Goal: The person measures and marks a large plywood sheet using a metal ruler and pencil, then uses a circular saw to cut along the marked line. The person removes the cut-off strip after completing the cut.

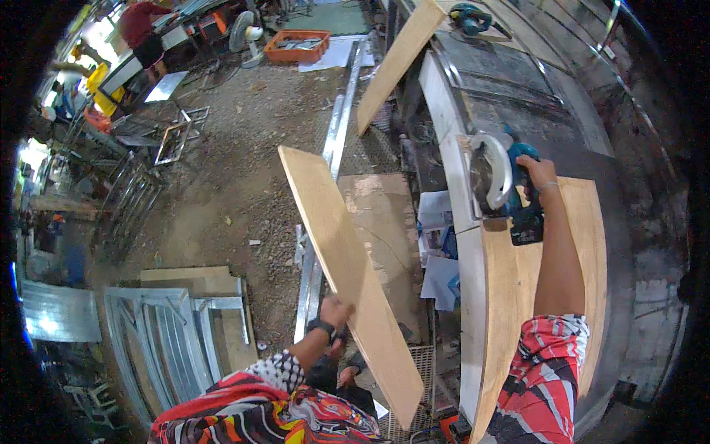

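Note:
My left hand (pixel 337 312) is closed around the edge of a long, narrow plywood strip (pixel 351 266), which slants beside the workbench, off its top. In my right hand (pixel 538 175) is the handle of a teal and black cordless circular saw (pixel 504 181) with a pale curved guard. The saw sits on the bench at the far end of a light plywood sheet (pixel 506 288). Its blade is mostly hidden by the guard. Another piece of plywood (pixel 584 214) lies to the right, partly behind my right forearm.
A second teal power tool (pixel 471 18) stands farther along the bench, beside a leaning plywood board (pixel 399 63). Metal frames (pixel 166 348) lie at lower left. Long metal bars (pixel 336 140) run along the gravel floor. An orange crate (pixel 297 46), a fan (pixel 245 33) and another person (pixel 140 33) are far off.

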Action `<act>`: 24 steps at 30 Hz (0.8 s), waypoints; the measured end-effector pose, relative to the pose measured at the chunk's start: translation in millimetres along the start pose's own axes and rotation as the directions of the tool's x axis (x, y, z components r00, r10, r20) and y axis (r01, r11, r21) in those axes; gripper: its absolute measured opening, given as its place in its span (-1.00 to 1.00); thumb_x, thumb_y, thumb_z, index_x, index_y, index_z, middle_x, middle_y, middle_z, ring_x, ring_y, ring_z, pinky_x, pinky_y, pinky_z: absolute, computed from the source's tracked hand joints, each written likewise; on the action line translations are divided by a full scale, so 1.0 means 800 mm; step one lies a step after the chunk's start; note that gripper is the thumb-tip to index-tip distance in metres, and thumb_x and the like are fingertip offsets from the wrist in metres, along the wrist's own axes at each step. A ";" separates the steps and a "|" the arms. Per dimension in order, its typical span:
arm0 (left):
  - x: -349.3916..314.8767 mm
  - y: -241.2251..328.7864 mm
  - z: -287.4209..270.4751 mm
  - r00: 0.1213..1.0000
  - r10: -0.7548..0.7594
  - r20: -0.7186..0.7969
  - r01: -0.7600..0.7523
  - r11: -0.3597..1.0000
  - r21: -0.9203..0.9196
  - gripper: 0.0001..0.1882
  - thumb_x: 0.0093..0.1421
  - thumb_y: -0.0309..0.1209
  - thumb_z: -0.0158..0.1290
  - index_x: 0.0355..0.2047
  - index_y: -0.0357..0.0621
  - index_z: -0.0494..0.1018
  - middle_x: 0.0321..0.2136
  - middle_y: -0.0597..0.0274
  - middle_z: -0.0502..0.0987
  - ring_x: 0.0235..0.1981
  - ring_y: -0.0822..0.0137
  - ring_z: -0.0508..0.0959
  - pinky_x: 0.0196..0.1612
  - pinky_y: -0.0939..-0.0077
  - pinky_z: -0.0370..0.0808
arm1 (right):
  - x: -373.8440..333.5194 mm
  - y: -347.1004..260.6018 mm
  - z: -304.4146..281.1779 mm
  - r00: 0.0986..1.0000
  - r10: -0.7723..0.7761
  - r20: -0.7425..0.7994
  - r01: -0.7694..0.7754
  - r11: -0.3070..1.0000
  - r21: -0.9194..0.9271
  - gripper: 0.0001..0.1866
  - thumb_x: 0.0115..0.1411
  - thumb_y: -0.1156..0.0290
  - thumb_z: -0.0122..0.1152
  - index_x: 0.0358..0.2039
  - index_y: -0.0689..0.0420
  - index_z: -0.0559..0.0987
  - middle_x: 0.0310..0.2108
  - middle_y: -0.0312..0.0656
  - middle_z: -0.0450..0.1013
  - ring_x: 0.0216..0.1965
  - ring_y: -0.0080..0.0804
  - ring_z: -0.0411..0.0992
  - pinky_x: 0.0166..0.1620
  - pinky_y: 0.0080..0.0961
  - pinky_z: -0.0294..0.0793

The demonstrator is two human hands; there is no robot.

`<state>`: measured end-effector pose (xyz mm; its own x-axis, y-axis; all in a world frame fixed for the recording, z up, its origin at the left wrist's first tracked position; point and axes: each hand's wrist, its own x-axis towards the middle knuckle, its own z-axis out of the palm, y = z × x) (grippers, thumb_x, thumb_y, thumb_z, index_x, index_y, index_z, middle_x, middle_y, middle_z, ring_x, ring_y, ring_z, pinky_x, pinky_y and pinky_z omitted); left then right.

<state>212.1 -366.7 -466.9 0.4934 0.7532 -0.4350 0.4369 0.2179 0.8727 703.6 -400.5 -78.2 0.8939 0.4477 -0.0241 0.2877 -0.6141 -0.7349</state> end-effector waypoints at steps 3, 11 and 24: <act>0.053 -0.010 -0.036 0.967 0.011 -0.255 -0.009 1.000 0.007 -0.74 0.03 -0.33 0.25 -0.33 -0.27 0.66 -0.46 0.09 0.70 -0.47 0.22 0.69 -0.32 0.30 0.62 | -0.023 -0.011 0.016 0.998 -0.053 -0.025 0.055 0.996 0.073 -0.61 0.07 0.12 0.40 -0.40 0.23 0.57 -0.63 -0.17 0.44 -0.71 -0.31 0.39 -0.65 -0.27 0.36; 0.207 -0.066 -0.131 0.751 -0.082 -0.655 0.123 0.992 0.016 -0.56 0.11 -0.25 0.20 -0.05 -0.24 0.58 -0.22 -0.17 0.68 -0.30 -0.04 0.71 -0.24 0.18 0.64 | 0.043 0.063 0.023 0.996 -0.090 0.002 0.089 0.993 0.080 -0.62 0.08 0.10 0.39 -0.52 0.17 0.51 -0.72 -0.18 0.38 -0.83 -0.34 0.32 -0.75 -0.30 0.29; 0.245 0.051 -0.001 0.602 0.180 -0.778 -0.184 0.979 0.085 -0.65 0.21 -0.38 0.26 -0.02 -0.22 0.57 -0.17 -0.01 0.70 -0.10 0.06 0.69 -0.01 0.23 0.56 | 0.019 0.113 -0.128 1.000 0.012 0.000 -0.012 0.998 0.058 -0.57 0.10 0.04 0.41 -0.36 0.19 0.55 -0.68 -0.22 0.38 -0.78 -0.38 0.32 -0.72 -0.35 0.30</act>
<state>326.0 -209.7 -516.5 -0.2091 0.9755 0.0676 0.4007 0.0225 0.9159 778.0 -515.6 -75.4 0.8972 0.4404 -0.0326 0.2570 -0.5807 -0.7725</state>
